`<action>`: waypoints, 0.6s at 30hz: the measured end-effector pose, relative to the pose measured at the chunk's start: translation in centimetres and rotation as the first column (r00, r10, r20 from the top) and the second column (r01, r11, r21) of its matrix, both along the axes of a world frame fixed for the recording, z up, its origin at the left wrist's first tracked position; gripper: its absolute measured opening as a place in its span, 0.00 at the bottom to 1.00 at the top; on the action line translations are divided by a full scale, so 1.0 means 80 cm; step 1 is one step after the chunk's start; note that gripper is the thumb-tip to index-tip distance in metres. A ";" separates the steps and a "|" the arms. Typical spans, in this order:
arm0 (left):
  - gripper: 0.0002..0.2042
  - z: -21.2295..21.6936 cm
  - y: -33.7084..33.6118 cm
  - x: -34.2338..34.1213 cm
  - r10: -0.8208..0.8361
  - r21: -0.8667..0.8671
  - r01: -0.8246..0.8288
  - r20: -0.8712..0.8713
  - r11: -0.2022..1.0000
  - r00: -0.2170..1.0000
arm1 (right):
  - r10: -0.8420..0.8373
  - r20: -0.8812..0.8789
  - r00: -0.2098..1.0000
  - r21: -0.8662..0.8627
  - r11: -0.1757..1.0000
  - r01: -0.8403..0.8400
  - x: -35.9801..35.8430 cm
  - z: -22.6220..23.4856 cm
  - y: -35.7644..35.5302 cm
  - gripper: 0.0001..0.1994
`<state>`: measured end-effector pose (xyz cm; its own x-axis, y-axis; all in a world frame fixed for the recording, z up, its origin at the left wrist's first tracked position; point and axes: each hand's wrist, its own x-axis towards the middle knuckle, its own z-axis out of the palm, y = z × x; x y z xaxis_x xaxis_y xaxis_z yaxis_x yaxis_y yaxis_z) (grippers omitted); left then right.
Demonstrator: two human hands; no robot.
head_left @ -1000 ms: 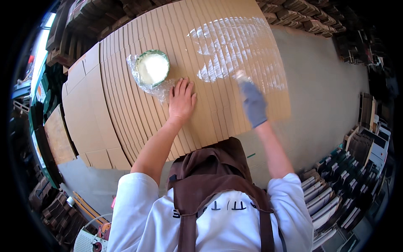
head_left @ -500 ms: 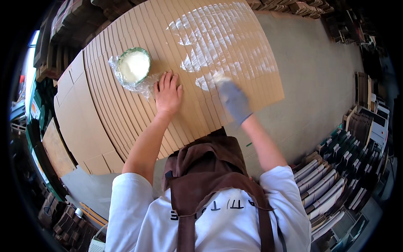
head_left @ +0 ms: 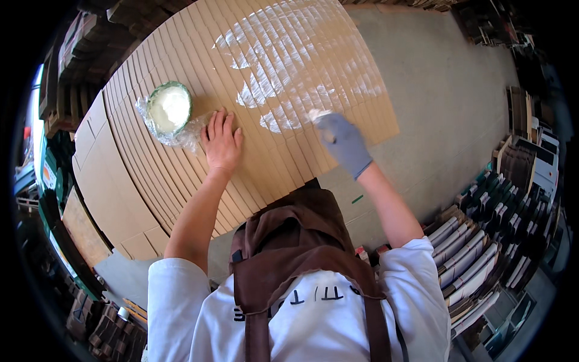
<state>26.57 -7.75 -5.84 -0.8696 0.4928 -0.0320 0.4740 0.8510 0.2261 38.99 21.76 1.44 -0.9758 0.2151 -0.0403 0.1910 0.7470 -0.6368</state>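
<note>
Overlapping sheets of brown cardboard point(head_left: 259, 169) are fanned out in front of me, their edges forming narrow strips. Wet white paste point(head_left: 280, 63) is smeared over the strips at the far right. My right hand point(head_left: 347, 145), in a grey glove, is closed around what looks like a brush point(head_left: 318, 114); its whitish tip is at the near edge of the paste, and most of it is hidden by the glove. My bare left hand point(head_left: 222, 148) lies flat on the cardboard, fingers stretched out. Just left of it stands a green-rimmed tub point(head_left: 189, 99) of white paste, wrapped in clear plastic film point(head_left: 190, 137).
Grey floor point(head_left: 434, 90) lies beyond the cardboard's right edge. Stacks of folded flat pieces point(head_left: 464, 259) stand at the lower right. Piled brown cardboard point(head_left: 84, 45) rises at the far left, and a wooden board point(head_left: 84, 226) leans near the left edge.
The view has shifted, so the cardboard and tub appear further left. My right hand with the brush has moved rightward over the strips. My left hand stays flat near the tub.
</note>
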 end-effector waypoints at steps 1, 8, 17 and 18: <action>0.23 -0.001 -0.001 0.001 0.000 -0.006 0.000 0.003 1.000 1.000 | 0.076 -0.019 0.997 -0.049 0.996 -0.077 0.003 0.002 -0.012 0.09; 0.23 0.001 0.001 -0.001 0.010 -0.003 -0.010 0.003 1.000 1.000 | -0.054 0.013 0.998 0.011 0.998 0.054 -0.004 -0.008 0.074 0.08; 0.23 0.002 0.001 -0.002 0.000 -0.019 0.000 -0.012 1.000 1.000 | -0.011 -0.055 0.998 -0.009 1.000 0.011 -0.005 0.005 0.121 0.09; 0.23 0.002 0.002 -0.002 -0.005 -0.013 0.004 -0.016 1.000 1.000 | -0.027 -0.028 0.999 0.015 1.000 0.028 -0.003 -0.001 0.129 0.09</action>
